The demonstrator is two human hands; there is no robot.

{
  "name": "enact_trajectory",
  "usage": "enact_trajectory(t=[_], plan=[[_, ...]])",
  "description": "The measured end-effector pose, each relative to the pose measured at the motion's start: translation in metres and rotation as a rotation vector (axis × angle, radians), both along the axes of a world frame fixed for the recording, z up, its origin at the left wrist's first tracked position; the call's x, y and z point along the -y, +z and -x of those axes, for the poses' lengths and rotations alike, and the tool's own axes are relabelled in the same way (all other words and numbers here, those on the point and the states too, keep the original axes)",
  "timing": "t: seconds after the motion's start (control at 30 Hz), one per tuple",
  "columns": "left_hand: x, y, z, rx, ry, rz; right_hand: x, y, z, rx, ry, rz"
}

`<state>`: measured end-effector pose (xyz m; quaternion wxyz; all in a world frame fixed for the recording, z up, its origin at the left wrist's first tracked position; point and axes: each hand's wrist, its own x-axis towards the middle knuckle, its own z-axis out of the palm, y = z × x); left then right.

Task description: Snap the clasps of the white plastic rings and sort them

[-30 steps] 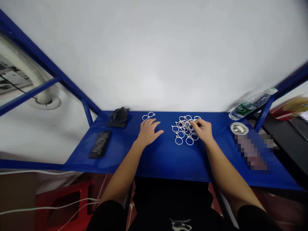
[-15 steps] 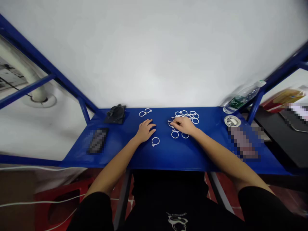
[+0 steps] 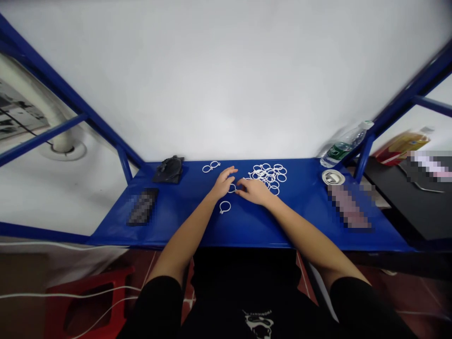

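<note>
A white curtain ring [image 3: 232,191] with a small eyelet lies between my two hands, over the blue table [image 3: 197,230]. My right hand [image 3: 254,191] has its thumb and index finger closed at the ring's right edge. To the left of that ring is my left hand [image 3: 222,183], its fingers stretched out and thumb apart, gripping nothing. Several more white curtain rings [image 3: 270,173] lie in an overlapping heap behind and right of my right hand. Nearer me is a single curtain ring [image 3: 225,202]. Two touching curtain rings [image 3: 211,166] rest at the back, left of my left hand.
A crumpled black bag [image 3: 168,169] lies at the back left, with a blurred dark object [image 3: 143,207] in front. On the right are a water bottle [image 3: 341,150] leaning by the frame, a white roll [image 3: 333,177] and a pixelated pinkish object [image 3: 349,207].
My right hand has moved left out of the heap with a curtain ring at its fingertips. My left hand has shifted right and slightly back, towards it. The view has turned slightly.
</note>
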<state>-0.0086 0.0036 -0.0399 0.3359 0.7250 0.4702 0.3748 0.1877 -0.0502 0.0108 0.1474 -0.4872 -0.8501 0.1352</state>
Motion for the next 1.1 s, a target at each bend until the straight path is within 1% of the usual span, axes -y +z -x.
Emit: enact_trajectory(t=[0.07,0.13,0.23,0.3,0.4,0.53,0.6,0.67,0.77,0.87,0.97,1.03,1.1], plan=[[0.005,0.003,0.006,-0.113,-0.012,-0.052,-0.001,-0.004,-0.004,0.014,-0.066,-0.008],[0.013,0.002,0.013,-0.266,-0.009,-0.088,-0.001,-0.010,-0.008,0.040,-0.094,-0.019],[0.024,-0.003,0.020,-0.470,-0.059,-0.098,0.002,-0.020,-0.011,0.059,-0.068,-0.039],[0.027,-0.005,0.019,-0.524,-0.067,-0.155,0.004,-0.024,-0.012,0.045,-0.048,-0.052],[0.027,-0.002,0.011,-0.481,-0.040,-0.243,0.006,-0.025,-0.014,-0.035,-0.065,-0.076],[0.026,0.014,-0.009,-0.354,0.025,-0.329,0.006,-0.022,-0.017,-0.249,-0.127,-0.138],[0.027,0.025,-0.021,-0.367,0.035,-0.386,0.005,-0.023,-0.019,-0.365,-0.146,-0.182],[0.030,0.035,-0.033,-0.415,0.017,-0.430,0.004,-0.025,-0.022,-0.463,-0.178,-0.213],[0.034,0.043,-0.045,-0.430,-0.028,-0.493,0.000,-0.028,-0.028,-0.578,-0.246,-0.240],[0.038,0.041,-0.047,-0.375,-0.084,-0.520,-0.003,-0.027,-0.032,-0.630,-0.265,-0.266],[0.040,0.034,-0.041,-0.293,-0.119,-0.490,-0.003,-0.025,-0.033,-0.611,-0.224,-0.306],[0.039,0.031,-0.037,-0.218,-0.083,-0.464,-0.001,-0.023,-0.032,-0.575,-0.188,-0.308],[0.038,0.029,-0.034,-0.157,-0.012,-0.441,0.001,-0.023,-0.031,-0.537,-0.150,-0.283]])
